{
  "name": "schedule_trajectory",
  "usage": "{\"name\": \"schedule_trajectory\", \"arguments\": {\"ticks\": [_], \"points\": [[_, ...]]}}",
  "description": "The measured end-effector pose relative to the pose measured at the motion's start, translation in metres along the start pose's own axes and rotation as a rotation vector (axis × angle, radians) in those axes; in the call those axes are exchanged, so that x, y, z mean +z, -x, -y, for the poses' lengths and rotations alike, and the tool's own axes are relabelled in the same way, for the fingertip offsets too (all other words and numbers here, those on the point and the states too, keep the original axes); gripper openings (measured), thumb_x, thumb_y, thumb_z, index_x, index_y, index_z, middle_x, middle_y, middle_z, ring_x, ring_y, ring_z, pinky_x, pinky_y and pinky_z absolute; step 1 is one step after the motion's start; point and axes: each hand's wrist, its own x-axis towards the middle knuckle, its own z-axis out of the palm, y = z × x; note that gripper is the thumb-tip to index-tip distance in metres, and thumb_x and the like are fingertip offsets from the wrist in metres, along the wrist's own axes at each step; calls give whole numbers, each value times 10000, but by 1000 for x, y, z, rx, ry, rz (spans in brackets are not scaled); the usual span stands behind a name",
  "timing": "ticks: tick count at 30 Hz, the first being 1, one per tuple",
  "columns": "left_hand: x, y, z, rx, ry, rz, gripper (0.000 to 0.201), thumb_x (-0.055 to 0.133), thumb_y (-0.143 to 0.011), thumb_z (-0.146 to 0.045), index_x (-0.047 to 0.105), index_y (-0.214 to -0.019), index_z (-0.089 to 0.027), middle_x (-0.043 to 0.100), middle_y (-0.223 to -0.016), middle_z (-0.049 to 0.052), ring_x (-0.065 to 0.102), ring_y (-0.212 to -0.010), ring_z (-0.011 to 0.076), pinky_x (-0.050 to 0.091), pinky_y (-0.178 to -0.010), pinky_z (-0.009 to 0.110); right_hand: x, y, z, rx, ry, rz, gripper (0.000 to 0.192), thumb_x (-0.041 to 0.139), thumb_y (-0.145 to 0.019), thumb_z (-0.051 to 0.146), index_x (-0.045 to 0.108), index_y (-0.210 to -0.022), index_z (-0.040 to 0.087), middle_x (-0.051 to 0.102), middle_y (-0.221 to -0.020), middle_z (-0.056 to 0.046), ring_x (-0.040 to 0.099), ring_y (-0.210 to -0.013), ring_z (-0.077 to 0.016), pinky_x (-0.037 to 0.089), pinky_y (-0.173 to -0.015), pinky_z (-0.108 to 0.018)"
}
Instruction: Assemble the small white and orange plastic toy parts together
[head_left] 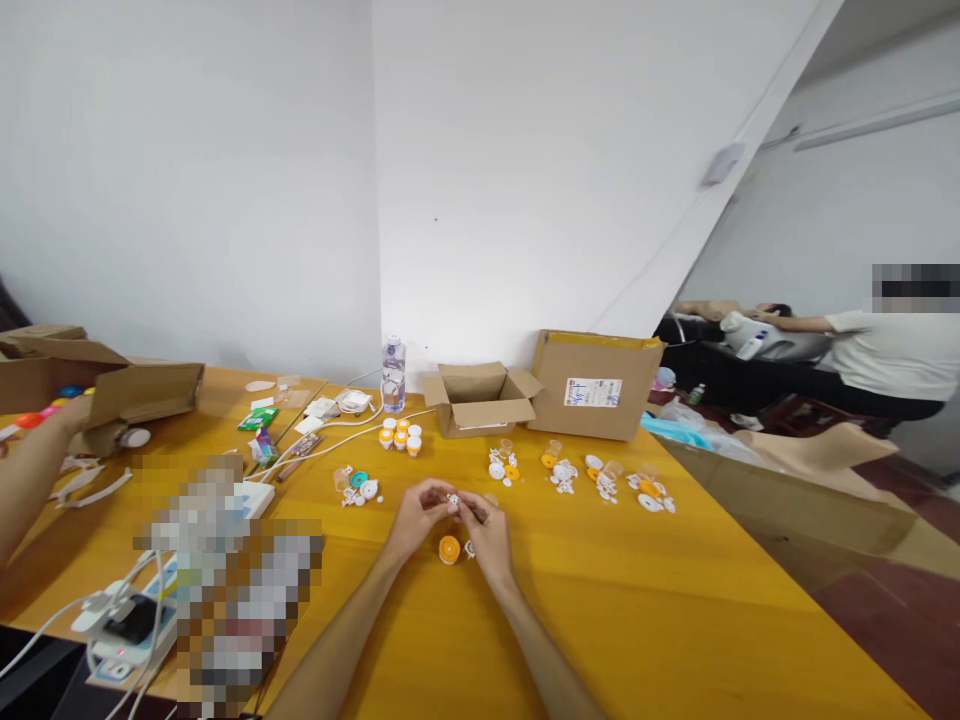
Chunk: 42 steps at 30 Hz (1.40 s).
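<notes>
Fingertips of the left hand (417, 518) and right hand (486, 527) meet over the yellow table (675, 620), pinching a small white part (453, 499) between them; it is too small to tell its long axis or which way it points. Just below the hands lies an orange cap (449, 549). Farther back stand loose piles of white and orange parts (600, 478), a cluster of assembled pieces (400, 435), a water bottle (394, 373) and an open carton (480, 398), none blocking the hands.
</notes>
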Motion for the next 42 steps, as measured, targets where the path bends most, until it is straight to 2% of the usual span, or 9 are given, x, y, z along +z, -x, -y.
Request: {"name": "schedule_trajectory", "arguments": {"ticks": [5, 10, 17, 25, 29, 34, 42], "points": [[0, -1, 2, 4, 6, -8, 289, 817, -595, -313, 712, -824, -169, 685, -728, 20, 629, -711, 160, 519, -723, 287, 1, 1, 4, 36, -71, 2, 463, 698, -683, 630, 758, -792, 185, 750, -809, -98, 703, -728, -244, 607, -623, -352], [1, -2, 2, 27, 3, -25, 250, 806, -600, -282, 704, -797, -168, 673, -725, 14, 610, -691, 149, 510, -708, 277, 2, 3, 12, 43, -84, 81, 480, 670, -728, 635, 779, -843, 182, 755, -824, -90, 704, -751, -239, 609, -681, -360], [3, -1, 6, 78, -40, -41, 223, 780, -631, -266, 703, -818, -172, 680, -798, 35, 619, -749, 167, 517, -734, 289, 2, 1, 9, 54, -81, 84, 527, 729, -647, 661, 790, -858, 182, 770, -889, -126, 722, -812, -285, 604, -751, -421], [0, -1, 8, 26, 16, 22, 331, 807, -645, -363, 699, -897, -178, 698, -816, 41, 635, -768, 178, 523, -753, 299, 0, -2, 0, 14, -63, 36, 504, 713, -661, 660, 793, -816, 187, 766, -820, -115, 718, -745, -267, 603, -707, -399], [-3, -3, 10, 27, -17, 7, 274, 768, -691, -406, 712, -833, -178, 716, -814, 51, 647, -779, 191, 522, -772, 313, 2, -1, -6, 35, -84, 36, 534, 710, -655, 678, 789, -822, 177, 764, -817, -121, 708, -690, -255, 607, -662, -399], [-5, -4, 12, 11, -34, -8, 249, 754, -692, -408, 716, -777, -177, 720, -769, 47, 645, -742, 191, 517, -747, 311, 4, 1, -6, 41, -83, 40, 544, 694, -673, 686, 773, -822, 169, 761, -840, -124, 707, -702, -253, 607, -680, -401], [-5, -4, 16, -44, 50, 27, 355, 797, -642, -486, 695, -752, -164, 696, -706, 43, 633, -674, 176, 497, -694, 293, 3, 0, -8, 2, -48, 3, 519, 686, -684, 681, 760, -793, 179, 748, -779, -110, 702, -699, -256, 600, -653, -375]]}}
